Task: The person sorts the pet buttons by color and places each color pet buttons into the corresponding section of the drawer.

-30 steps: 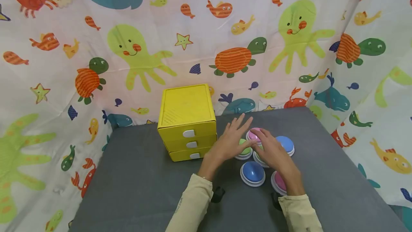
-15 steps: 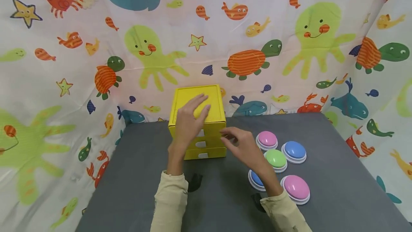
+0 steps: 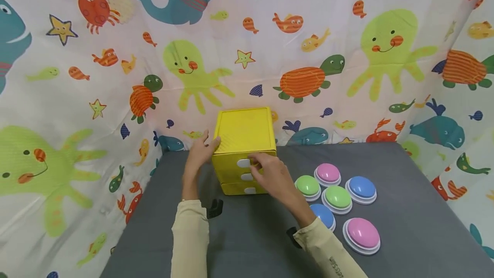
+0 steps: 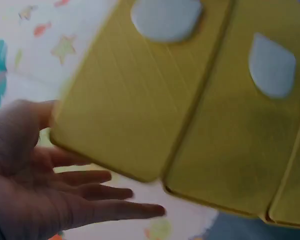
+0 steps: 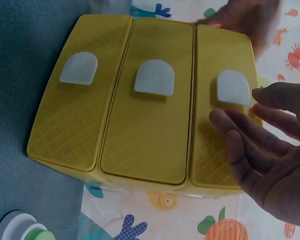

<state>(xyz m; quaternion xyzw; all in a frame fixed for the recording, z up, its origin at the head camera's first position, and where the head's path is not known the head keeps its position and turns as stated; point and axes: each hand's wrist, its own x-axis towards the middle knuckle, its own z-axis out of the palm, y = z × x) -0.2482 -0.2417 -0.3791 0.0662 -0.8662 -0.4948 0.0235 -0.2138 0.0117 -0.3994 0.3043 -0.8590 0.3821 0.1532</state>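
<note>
A white curtain [image 3: 262, 33] printed with octopuses, turtles, crabs and whales is hanging behind and beside everything, and a dark grey counter [image 3: 237, 235] is spreading out in front of it. Near the counter's back edge a yellow drawer box [image 3: 247, 130] is standing upright, its three stacked drawers sitting closed. A person's left hand [image 3: 200, 152] is staying wide at the box's left front corner, the thumb lying at the top edge and the fingers extending nearly straight along the side, gripping nothing. The right hand [image 3: 272, 175] is poising itself before the top drawer, its fingers bending loosely; whether thumb and forefinger are pinching the handle there, I cannot tell. Right of the box, six dome buttons [image 3: 362, 233], two pink, two blue and two green, are sitting grouped on white bases. Rounded white handles [image 3: 247, 176] are marking the three drawers, the right thumb's tip lying right by the top handle [image 5: 233, 87].
</note>
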